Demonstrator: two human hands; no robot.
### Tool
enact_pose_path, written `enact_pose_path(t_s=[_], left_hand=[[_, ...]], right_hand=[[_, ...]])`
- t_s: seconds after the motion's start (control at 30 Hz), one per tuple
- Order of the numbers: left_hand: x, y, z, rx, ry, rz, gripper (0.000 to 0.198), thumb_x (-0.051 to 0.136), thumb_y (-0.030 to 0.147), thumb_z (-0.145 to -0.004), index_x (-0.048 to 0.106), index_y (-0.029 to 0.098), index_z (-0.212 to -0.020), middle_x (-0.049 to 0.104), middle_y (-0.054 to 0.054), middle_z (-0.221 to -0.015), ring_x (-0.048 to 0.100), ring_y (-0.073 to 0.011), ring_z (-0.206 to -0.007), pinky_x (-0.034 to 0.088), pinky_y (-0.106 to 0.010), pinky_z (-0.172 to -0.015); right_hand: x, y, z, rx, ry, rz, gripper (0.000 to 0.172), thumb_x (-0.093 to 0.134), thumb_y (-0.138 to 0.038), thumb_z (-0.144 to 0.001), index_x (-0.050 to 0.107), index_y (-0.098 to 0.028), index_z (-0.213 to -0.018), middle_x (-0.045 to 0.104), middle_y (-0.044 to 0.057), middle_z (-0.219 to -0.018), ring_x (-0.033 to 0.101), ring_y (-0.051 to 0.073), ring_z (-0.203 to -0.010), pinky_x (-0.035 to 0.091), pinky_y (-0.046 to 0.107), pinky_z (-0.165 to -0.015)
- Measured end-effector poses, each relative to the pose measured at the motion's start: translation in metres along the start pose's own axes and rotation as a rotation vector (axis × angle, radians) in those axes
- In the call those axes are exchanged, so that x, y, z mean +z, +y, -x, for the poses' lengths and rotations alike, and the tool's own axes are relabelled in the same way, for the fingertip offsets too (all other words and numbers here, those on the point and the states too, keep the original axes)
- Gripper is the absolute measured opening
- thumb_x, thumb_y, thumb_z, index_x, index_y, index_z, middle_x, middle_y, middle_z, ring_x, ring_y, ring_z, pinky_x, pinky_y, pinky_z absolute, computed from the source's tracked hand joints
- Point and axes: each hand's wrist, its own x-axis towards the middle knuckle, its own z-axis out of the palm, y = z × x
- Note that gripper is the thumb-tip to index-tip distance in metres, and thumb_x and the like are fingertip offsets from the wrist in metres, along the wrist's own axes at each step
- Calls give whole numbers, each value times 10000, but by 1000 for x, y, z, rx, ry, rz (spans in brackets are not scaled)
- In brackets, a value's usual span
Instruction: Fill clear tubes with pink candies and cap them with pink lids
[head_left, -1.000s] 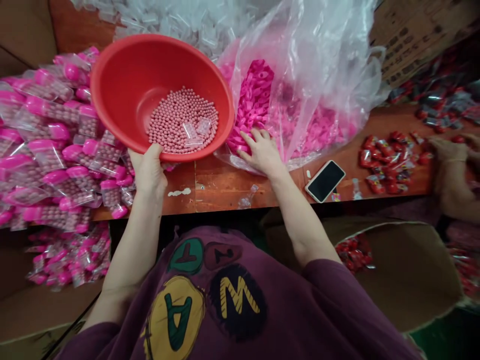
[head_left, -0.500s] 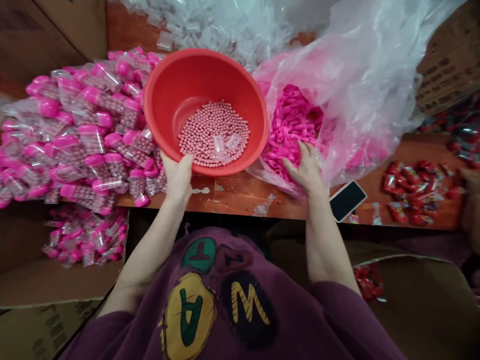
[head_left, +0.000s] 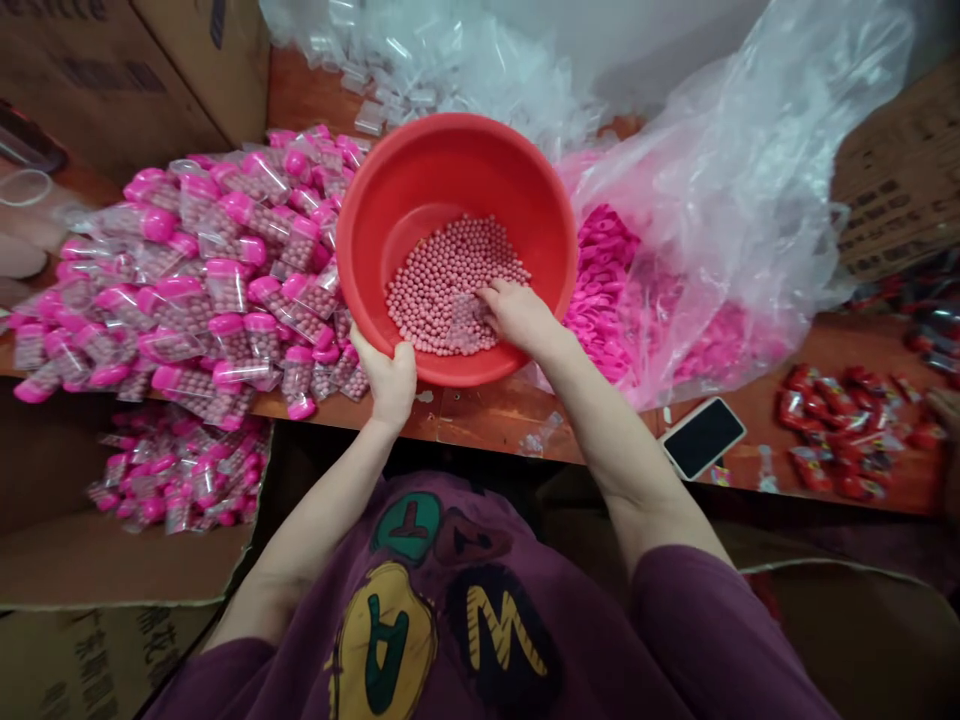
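A red plastic basin point(head_left: 390, 215) sits tilted toward the person, above the near edge of the bench point(head_left: 480, 425), with its far side over the packed goods. A shallow heap of pink beads point(head_left: 435, 280) lies in its lower side, and a small clear plastic packet point(head_left: 465, 325) lies on the heap.

The right hand point(head_left: 521, 315) reaches over the rim into the basin, fingers together and slightly curled, their tips point(head_left: 487, 295) touching the packet. Whether they pinch it, I cannot tell. The left hand point(head_left: 390, 382) is outside the basin at its near rim, gripping the edge with the thumb and fingers curled around it.

Left of the basin, clear bags of pink-capped bead tubes point(head_left: 225, 290) lie heaped on the bench, and more point(head_left: 180, 470) fill an open cardboard carton point(head_left: 97, 570) below. Right of it, a clear plastic sack point(head_left: 720, 200) holds loose pink plastic pieces point(head_left: 600, 290). Loose clear packets point(head_left: 435, 70) lie behind the basin. Farther right on the bench are a black smartphone point(head_left: 703, 437) and a scatter of red foil packets point(head_left: 829, 430), with a co-worker's blurred hand point(head_left: 943, 405) at the frame's edge.
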Motion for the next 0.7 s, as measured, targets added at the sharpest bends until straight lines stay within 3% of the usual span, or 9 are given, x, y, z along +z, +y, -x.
enact_pose_path(t_s=[0.13, 0.3, 0.43, 0.5, 0.6, 0.7], left_hand=[[-1, 0, 6, -30, 53, -37, 881, 537, 84, -740, 322, 113, -1594, 429, -218, -1687, 520, -273, -1541, 424, -406, -1313], [2, 2, 4, 17, 29, -34, 887, 549, 71, -742, 321, 83, -1599, 441, -241, -1677, 484, -293, -1576, 404, -430, -1328], [3, 3, 7, -8, 47, -72, 909, 565, 61, -743, 310, 96, -1615, 408, -233, -1704, 448, -297, -1604, 388, -426, -1340], [3, 2, 9, -9, 66, -96, 936, 577, 54, -736, 300, 102, -1629, 391, -230, -1715, 426, -310, -1618, 362, -434, -1356], [-1, 3, 12, -8, 67, -99, 963, 581, 50, -729, 285, 120, -1643, 408, -223, -1704, 459, -315, -1594, 380, -446, -1345], [-9, 6, 12, 1, 47, -83, 946, 583, 59, -732, 298, 133, -1631, 442, -210, -1675, 505, -300, -1554, 403, -433, -1329]], right_hand=[[13, 7, -2, 99, 160, -245, 543, 535, -186, -955, 563, -41, -1477, 649, 241, -1464, 624, 339, -1364, 489, 451, -1199], [21, 13, -3, 156, 250, -407, 528, 509, -144, -897, 598, -41, -1408, 709, 231, -1404, 681, 324, -1277, 534, 445, -1136], [18, 12, -6, 164, 311, -473, 439, 483, -284, -985, 653, -101, -1345, 771, 169, -1260, 726, 286, -1115, 578, 408, -1039], [17, 9, -7, 169, 333, -413, 462, 457, -314, -1018, 640, -114, -1393, 751, 176, -1292, 710, 295, -1163, 562, 416, -1074], [16, -1, -5, 156, 259, -272, 498, 415, -287, -1039, 624, -129, -1462, 681, 209, -1378, 659, 328, -1279, 515, 463, -1157], [17, -12, 1, 100, 85, -219, 582, 444, -252, -1015, 536, -78, -1563, 617, 249, -1423, 648, 340, -1297, 503, 472, -1181]])
